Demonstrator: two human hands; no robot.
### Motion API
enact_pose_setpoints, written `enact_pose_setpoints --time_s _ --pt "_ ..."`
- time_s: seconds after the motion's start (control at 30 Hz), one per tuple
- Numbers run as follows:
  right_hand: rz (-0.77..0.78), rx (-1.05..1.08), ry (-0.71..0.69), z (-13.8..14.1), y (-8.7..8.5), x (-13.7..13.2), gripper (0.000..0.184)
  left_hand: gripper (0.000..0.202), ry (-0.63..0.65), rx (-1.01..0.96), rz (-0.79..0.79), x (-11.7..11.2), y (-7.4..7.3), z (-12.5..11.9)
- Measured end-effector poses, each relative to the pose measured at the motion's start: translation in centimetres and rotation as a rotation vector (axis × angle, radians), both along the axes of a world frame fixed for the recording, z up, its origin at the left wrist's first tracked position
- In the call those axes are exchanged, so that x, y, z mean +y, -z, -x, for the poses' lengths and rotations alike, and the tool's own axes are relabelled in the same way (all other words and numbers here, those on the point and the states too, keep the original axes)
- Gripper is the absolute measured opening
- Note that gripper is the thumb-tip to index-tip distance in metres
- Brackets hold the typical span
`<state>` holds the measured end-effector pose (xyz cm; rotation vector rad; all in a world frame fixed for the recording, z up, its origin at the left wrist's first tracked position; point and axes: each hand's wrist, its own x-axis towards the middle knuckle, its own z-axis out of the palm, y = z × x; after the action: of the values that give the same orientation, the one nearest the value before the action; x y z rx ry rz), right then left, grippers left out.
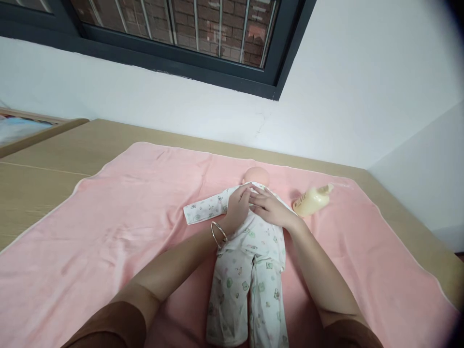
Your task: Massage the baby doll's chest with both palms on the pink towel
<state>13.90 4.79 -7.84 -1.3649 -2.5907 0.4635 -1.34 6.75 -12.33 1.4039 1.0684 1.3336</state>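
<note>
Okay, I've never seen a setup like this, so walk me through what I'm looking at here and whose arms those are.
There's no machine here. One picture, taken by a camera worn on a person's head, looks forward and down at that person's own arms. The left hand, with a bangle at its wrist, and the right hand both rest on the upper body of a doll in patterned white clothes. I can't tell whether the left fingers grip any cloth. The doll lies on a pink blanket; a pale yellow bottle is beside it, to the right.
</note>
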Motion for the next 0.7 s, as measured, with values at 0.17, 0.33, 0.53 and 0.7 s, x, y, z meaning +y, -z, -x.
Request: enact_pose_setpoints --time_s 0.17,0.33,0.53,0.7 --pt "-0.012 -0.136 0.332 1.3 0.1 -2.7 0.066 0.034 -0.002 0.008 -0.005 0.1 0.3 0.0" --pt "-0.086 -0.21 0.199 3.6 -0.6 -6.0 0.052 0.035 -0.001 0.042 0.003 0.2 0.3 0.0" --pt "0.006 -0.058 0.099 2.3 -1.0 -3.0 0.045 0.036 -0.01 0.045 -0.007 0.0 0.1 0.0" --pt "-0.049 -0.096 0.197 3.2 0.7 -2.5 0.058 0.035 -0.013 0.042 -0.01 0.0 0.4 -0.1"
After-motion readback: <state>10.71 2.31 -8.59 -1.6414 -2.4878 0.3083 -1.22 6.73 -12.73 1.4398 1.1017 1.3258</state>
